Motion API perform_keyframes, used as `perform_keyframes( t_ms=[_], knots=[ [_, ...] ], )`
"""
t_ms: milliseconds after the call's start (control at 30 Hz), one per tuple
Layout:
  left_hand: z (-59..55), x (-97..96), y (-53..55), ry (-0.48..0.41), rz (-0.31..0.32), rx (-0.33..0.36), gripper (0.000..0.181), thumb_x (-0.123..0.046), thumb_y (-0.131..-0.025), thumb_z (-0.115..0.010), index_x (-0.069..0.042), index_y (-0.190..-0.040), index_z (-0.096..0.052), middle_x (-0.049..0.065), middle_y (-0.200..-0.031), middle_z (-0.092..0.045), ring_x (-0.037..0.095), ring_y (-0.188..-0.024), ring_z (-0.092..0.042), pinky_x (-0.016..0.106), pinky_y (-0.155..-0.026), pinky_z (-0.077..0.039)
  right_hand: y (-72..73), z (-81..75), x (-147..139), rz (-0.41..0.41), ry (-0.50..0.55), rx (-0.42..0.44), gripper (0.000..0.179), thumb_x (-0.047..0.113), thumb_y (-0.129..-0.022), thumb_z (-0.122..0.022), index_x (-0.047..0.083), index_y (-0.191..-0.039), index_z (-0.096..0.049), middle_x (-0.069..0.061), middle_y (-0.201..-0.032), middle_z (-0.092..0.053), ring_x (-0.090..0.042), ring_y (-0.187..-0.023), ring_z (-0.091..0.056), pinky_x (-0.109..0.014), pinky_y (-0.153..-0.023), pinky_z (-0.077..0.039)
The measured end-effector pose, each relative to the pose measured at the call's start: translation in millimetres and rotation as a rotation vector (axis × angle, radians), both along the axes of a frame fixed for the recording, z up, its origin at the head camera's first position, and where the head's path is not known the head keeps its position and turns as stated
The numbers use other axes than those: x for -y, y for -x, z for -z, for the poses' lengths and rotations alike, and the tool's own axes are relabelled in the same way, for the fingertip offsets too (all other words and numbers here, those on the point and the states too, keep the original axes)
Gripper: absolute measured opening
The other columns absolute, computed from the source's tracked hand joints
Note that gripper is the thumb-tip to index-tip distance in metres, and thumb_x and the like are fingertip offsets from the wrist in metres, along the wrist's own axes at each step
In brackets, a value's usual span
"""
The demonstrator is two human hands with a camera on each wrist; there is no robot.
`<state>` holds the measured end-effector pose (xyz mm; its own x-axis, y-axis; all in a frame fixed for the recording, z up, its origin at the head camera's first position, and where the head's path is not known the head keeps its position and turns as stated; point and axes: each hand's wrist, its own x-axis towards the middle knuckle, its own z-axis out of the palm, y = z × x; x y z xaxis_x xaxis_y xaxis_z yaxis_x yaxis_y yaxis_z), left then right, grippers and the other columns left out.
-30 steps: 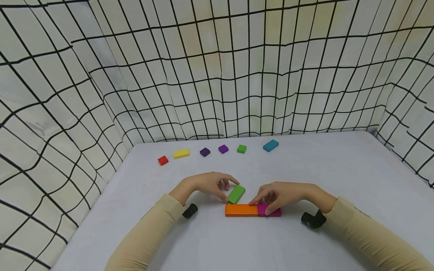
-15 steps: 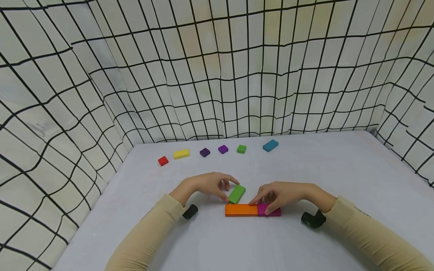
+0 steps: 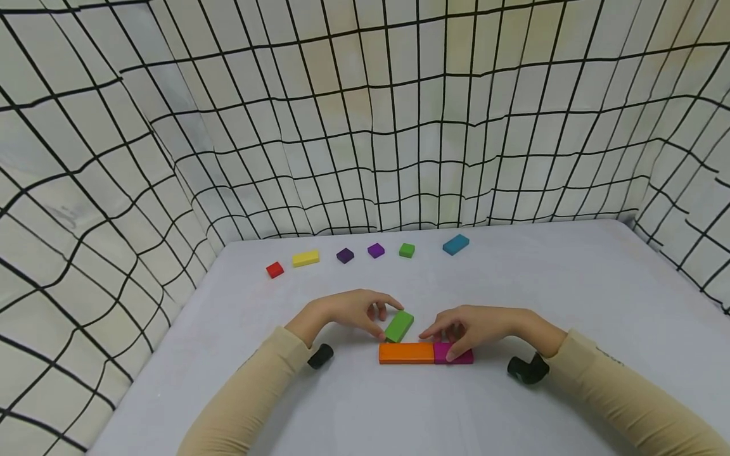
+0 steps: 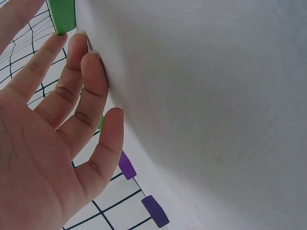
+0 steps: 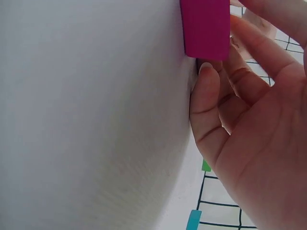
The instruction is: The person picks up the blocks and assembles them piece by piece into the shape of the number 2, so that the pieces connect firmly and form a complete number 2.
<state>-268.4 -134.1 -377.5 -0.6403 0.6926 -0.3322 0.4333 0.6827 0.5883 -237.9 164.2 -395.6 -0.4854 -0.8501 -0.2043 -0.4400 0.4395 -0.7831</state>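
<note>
In the head view my left hand (image 3: 356, 308) holds a green rectangular block (image 3: 399, 326) between thumb and index finger. That block lies slantwise on the table, just behind the left part of an orange block (image 3: 406, 353). A magenta block (image 3: 454, 353) abuts the orange block's right end, forming one straight row. My right hand (image 3: 473, 326) grips the magenta block, thumb on it and other fingers curled behind. The right index fingertip is near the orange block's back edge. In the left wrist view the green block (image 4: 62, 15) shows only partly; the magenta block (image 5: 206, 29) tops the right wrist view.
Along the table's far side lie a red block (image 3: 275, 270), a yellow block (image 3: 305, 258), a dark purple block (image 3: 345, 256), a purple block (image 3: 376, 251), a small green block (image 3: 407, 251) and a blue block (image 3: 455, 244). Black-lined netting (image 3: 419, 161) surrounds the white table (image 3: 570, 285).
The green block in my left hand has shifted very slightly to the right. My right index fingertip has drawn back a little from the orange block's edge. The row stays put.
</note>
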Motion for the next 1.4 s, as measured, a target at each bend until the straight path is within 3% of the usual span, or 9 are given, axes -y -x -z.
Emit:
perform_keyframes(
  t_ms=[367,567,700,933,1200,1400],
  knots=[
    [0.0,-0.8,0.0,0.009,-0.006,0.001,0.059,-0.023,-0.087,-0.084,-0.023,-0.141,-0.061,-0.005,-0.101,-0.061,0.016,-0.095,-0.055,0.029,-0.076,-0.049,1.7,-2.6,1.2,0.005,-0.045,0.005,0.039,0.014,-0.093,-0.077,0.011,-0.131,-0.071,0.007,-0.103,-0.062,-0.013,-0.091,-0.056,-0.025,-0.080,-0.052],
    [-5.2,0.2,-1.8,0.010,-0.006,0.005,0.062,-0.022,-0.088,-0.084,-0.022,-0.144,-0.058,-0.006,-0.103,-0.061,0.016,-0.098,-0.056,0.030,-0.081,-0.051,2.8,-5.2,0.7,-0.025,-0.049,0.010,0.040,0.016,-0.096,-0.073,0.011,-0.135,-0.069,0.007,-0.106,-0.062,-0.012,-0.093,-0.056,-0.026,-0.082,-0.051],
    [-7.5,4.3,-2.8,-0.008,-0.004,-0.027,0.059,-0.021,-0.089,-0.082,-0.021,-0.144,-0.059,-0.008,-0.105,-0.063,0.015,-0.098,-0.059,0.032,-0.086,-0.051,3.7,-5.3,-1.1,-0.041,-0.053,-0.012,0.039,0.018,-0.097,-0.071,0.012,-0.136,-0.068,0.009,-0.109,-0.063,-0.010,-0.094,-0.056,-0.027,-0.085,-0.051],
    [-9.7,13.3,-6.7,-0.095,-0.077,-0.071,0.043,-0.023,-0.095,-0.075,-0.017,-0.136,-0.065,-0.008,-0.102,-0.066,0.016,-0.100,-0.062,0.032,-0.086,-0.052,5.3,-10.5,-8.7,0.061,-0.010,-0.158,0.034,0.019,-0.096,-0.072,0.015,-0.130,-0.072,0.008,-0.106,-0.067,-0.010,-0.096,-0.060,-0.029,-0.083,-0.054],
    [-13.9,12.8,-17.5,-0.198,-0.092,-0.031,0.033,-0.022,-0.097,-0.072,-0.012,-0.129,-0.069,-0.005,-0.101,-0.066,0.017,-0.099,-0.063,0.032,-0.083,-0.053,16.4,-19.7,-20.5,0.131,0.049,-0.267,0.035,0.017,-0.096,-0.072,0.011,-0.130,-0.071,0.002,-0.105,-0.069,-0.013,-0.096,-0.061,-0.030,-0.083,-0.055],
    [-9.8,13.6,-23.8,-0.248,-0.069,0.051,0.032,-0.020,-0.098,-0.070,-0.010,-0.128,-0.068,-0.003,-0.102,-0.067,0.018,-0.098,-0.065,0.032,-0.083,-0.053,33.3,-20.9,-30.4,0.230,0.065,-0.326,0.034,0.016,-0.097,-0.072,0.008,-0.130,-0.071,0.003,-0.102,-0.069,-0.016,-0.095,-0.061,-0.031,-0.083,-0.054]
  ],
)
